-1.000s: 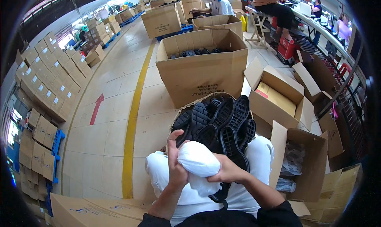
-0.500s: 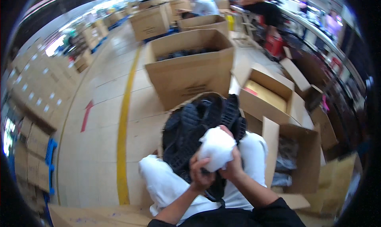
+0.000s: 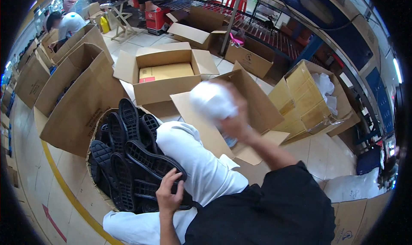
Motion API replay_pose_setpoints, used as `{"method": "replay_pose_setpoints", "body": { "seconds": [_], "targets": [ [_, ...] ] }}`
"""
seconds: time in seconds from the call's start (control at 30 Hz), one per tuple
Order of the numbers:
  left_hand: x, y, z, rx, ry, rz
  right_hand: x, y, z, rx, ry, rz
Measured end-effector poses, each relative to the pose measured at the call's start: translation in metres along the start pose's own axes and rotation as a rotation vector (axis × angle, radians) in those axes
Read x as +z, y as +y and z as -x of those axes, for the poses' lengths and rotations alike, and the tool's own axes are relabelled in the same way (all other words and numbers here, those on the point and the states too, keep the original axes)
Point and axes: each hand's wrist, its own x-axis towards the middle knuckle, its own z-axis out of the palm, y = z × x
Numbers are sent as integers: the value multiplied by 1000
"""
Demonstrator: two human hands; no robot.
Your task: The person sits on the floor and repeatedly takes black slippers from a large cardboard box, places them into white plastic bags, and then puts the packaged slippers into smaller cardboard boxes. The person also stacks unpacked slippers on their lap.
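My right hand point(image 3: 235, 116), smeared by motion, grips a rounded white wrapped bundle point(image 3: 211, 100) above an open carton point(image 3: 251, 97) to the right of my knee. What is inside the wrapping is hidden. Down by my lap, my left hand point(image 3: 168, 193) has its fingers curled on the near end of a black shoe sole point(image 3: 150, 160). That sole lies on top of several others with ribbed, grid-like hollows, filling a round basket point(image 3: 91, 173) between my legs. Some clear plastic shows low in the carton under the bundle.
An open carton point(image 3: 167, 90) with a yellow-brown box in it stands ahead. Tall cartons point(image 3: 83, 108) line the left. At right is a taped carton point(image 3: 300, 103) with white bags. A metal rack point(image 3: 234, 20) and a seated person point(image 3: 71, 24) are farther off.
My view has swung right. The white bundle, held in both hands before, has moved right in my right hand alone. My left hand has left it and come down onto a sole.
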Motion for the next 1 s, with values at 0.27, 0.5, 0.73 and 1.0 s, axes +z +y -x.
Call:
{"method": "replay_pose_setpoints", "body": {
  "seconds": [0.27, 0.5, 0.73, 1.0],
  "targets": [
    [-8, -16, -2, -138, -12, 0, -318, 1, -32, -36, 488, 1606],
    [-6, -21, 1, -189, 25, -66, -269, 138, 15, 257, 55, 888],
    [17, -33, 0, -176, 118, -112, -65, 300, 150, 509, -1503, 1089],
    [30, -34, 5, -261, 206, -218, -4, 378, 236, 477, -1543, 1197]
  ]
}}
